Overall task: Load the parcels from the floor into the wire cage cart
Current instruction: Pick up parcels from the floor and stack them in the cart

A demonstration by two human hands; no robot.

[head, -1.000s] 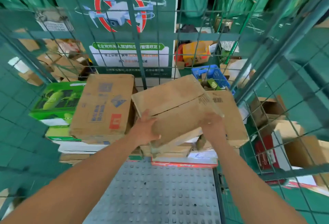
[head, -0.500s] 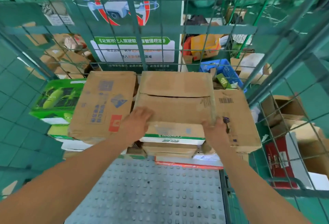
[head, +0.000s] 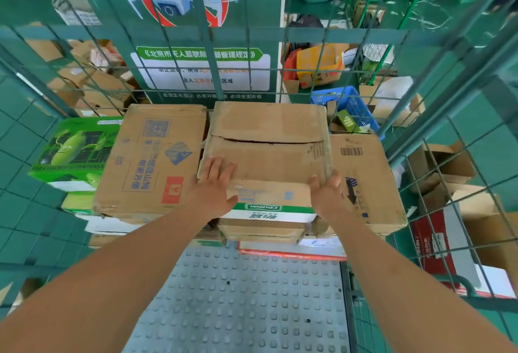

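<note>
Parcel flat, long axis left-right

Two long arms reach out. Both arms are bare, with no sleeves showing. The left hand and the right hand wear no gloves, rings or watch.

A: Where's the flat parcel?
B: Top of the middle stack in the cage cart, at the back wall. Printed box left of it, barcode box right.
A: Hands?
B: Left hand on its near left corner, right hand at the near right corner.
</note>
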